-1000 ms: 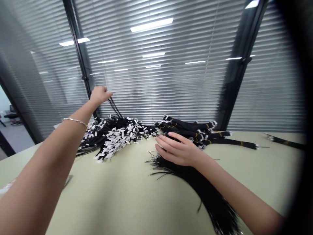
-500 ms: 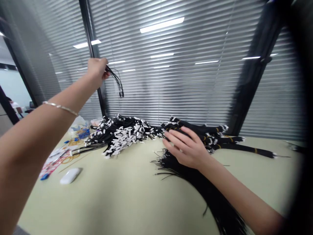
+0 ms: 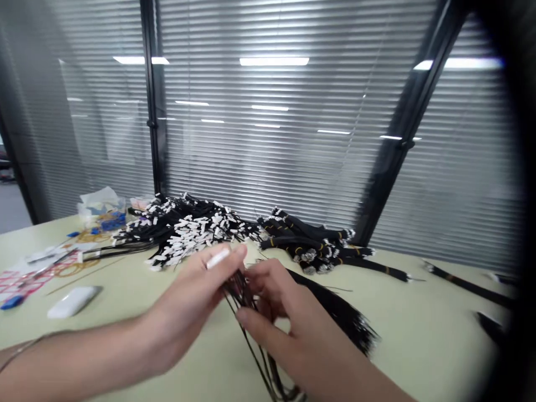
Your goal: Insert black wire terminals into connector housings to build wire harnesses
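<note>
In the middle of the view, a bunch of thin black cables [image 3: 260,357] hangs downward between my two hands. My left hand [image 3: 196,296] is closed around its upper part, and a white piece [image 3: 218,258], perhaps a connector, shows by the thumb. Curled around the same cables just to the right is my right hand [image 3: 285,312], its fingertips partly hidden behind them. A thick bundle of loose black cables [image 3: 335,307] lies on the table behind my right hand. Beyond my left hand is a heap of black cables with white connectors [image 3: 192,229].
Black cable bundles tied with yellow bands [image 3: 310,237] are stacked at the back right, near the window blinds [image 3: 259,162]. A white rounded case [image 3: 73,301] sits at left on the pale table [image 3: 138,290]. Behind it lie yellow rubber bands [image 3: 77,268] and blue pieces [image 3: 113,220].
My left hand has come down from high at the left with the cables. My right hand has moved from the thick bundle to these cables. The view has turned somewhat to the right.
</note>
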The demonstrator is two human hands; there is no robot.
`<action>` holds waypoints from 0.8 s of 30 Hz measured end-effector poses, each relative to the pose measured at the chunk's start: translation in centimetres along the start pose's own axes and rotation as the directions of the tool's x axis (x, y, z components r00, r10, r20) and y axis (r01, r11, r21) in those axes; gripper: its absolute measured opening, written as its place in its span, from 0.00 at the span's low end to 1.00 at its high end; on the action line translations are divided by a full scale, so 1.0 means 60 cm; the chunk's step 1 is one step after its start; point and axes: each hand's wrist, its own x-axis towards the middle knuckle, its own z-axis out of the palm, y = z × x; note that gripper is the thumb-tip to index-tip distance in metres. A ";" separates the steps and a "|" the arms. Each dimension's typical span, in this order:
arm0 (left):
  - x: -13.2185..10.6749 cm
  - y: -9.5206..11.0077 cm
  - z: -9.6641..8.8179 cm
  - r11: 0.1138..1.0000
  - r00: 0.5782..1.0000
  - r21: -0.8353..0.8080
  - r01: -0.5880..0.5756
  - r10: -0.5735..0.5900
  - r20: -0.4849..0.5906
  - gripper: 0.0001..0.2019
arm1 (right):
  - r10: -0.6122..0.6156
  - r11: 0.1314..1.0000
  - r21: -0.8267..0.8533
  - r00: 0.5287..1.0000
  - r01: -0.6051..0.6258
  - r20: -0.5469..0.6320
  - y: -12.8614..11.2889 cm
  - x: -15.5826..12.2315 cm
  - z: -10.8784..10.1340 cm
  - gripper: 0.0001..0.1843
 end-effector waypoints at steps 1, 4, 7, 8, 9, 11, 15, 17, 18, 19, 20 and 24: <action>-0.011 -0.014 0.000 0.996 0.998 -0.070 0.054 -0.051 0.035 0.17 | 0.018 0.998 0.059 0.999 -0.021 0.045 0.006 -0.006 0.003 0.07; -0.023 -0.052 -0.007 0.955 0.976 -0.231 0.187 -0.154 0.151 0.16 | 0.069 0.966 0.239 0.989 -0.099 0.131 0.032 -0.019 0.010 0.07; -0.025 -0.082 -0.018 0.896 0.966 -0.367 0.250 -0.203 0.163 0.12 | 0.169 0.886 0.402 0.968 -0.232 0.186 0.055 -0.026 0.012 0.15; -0.026 -0.091 -0.021 0.874 0.962 -0.409 0.265 -0.211 0.173 0.11 | 0.205 0.856 0.435 0.956 -0.278 0.208 0.060 -0.028 0.013 0.17; -0.027 -0.098 -0.024 0.850 0.957 -0.447 0.280 -0.211 0.198 0.10 | 0.237 0.829 0.457 0.943 -0.322 0.235 0.064 -0.030 0.013 0.19; -0.028 -0.110 -0.030 0.806 0.942 -0.501 0.315 -0.202 0.268 0.11 | 0.288 0.777 0.487 0.913 -0.400 0.290 0.068 -0.037 0.013 0.21; -0.021 -0.134 -0.042 0.782 0.915 -0.503 0.368 -0.210 0.344 0.11 | 0.379 0.618 0.595 0.858 -0.513 0.347 0.070 -0.052 0.015 0.21; -0.017 -0.148 -0.049 0.783 0.903 -0.477 0.398 -0.244 0.354 0.11 | 0.379 0.527 0.644 0.832 -0.554 0.405 0.075 -0.056 0.020 0.23; -0.017 -0.156 -0.053 0.777 0.895 -0.471 0.419 -0.265 0.359 0.10 | 0.372 0.491 0.659 0.821 -0.570 0.433 0.080 -0.058 0.024 0.23; -0.017 -0.164 -0.057 0.766 0.885 -0.468 0.440 -0.285 0.368 0.10 | 0.371 0.463 0.668 0.812 -0.583 0.452 0.086 -0.059 0.029 0.22; -0.018 -0.171 -0.060 0.753 0.878 -0.471 0.460 -0.305 0.370 0.09 | 0.390 0.438 0.674 0.801 -0.595 0.454 0.093 -0.061 0.035 0.21; -0.022 -0.187 -0.067 0.715 0.841 -0.459 0.527 -0.362 0.401 0.07 | 0.480 0.387 0.677 0.764 -0.625 0.431 0.123 -0.074 0.058 0.20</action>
